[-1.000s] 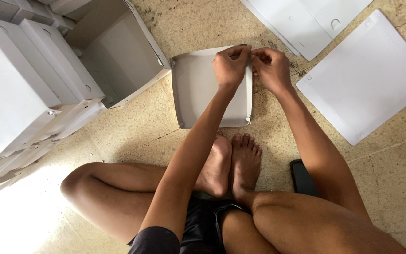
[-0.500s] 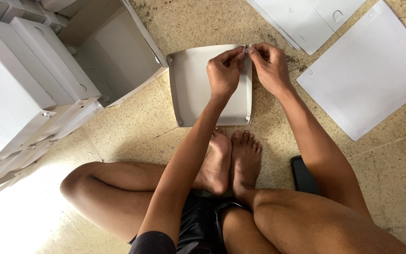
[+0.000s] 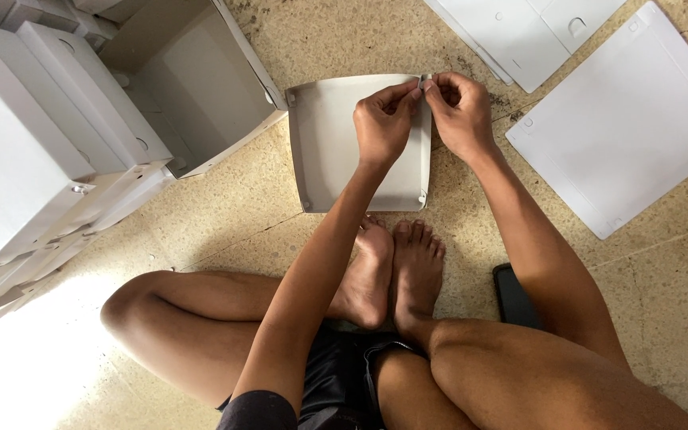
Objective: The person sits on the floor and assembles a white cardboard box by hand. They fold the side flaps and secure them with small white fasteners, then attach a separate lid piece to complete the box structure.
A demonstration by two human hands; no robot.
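Both hands, left (image 3: 384, 123) and right (image 3: 459, 111), pinch the tray (image 3: 336, 151) corner at one o'clock; uneven pressure could probably tear or crease the tab.

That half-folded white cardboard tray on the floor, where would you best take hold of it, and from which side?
Probably at the far right corner of the half-folded white cardboard tray, from above. There the raised side walls meet in a thin upright edge that fingertips can pinch, and the left hand and right hand both pinch it now. The flat base lies against the speckled stone floor, leaving nothing to grip underneath.
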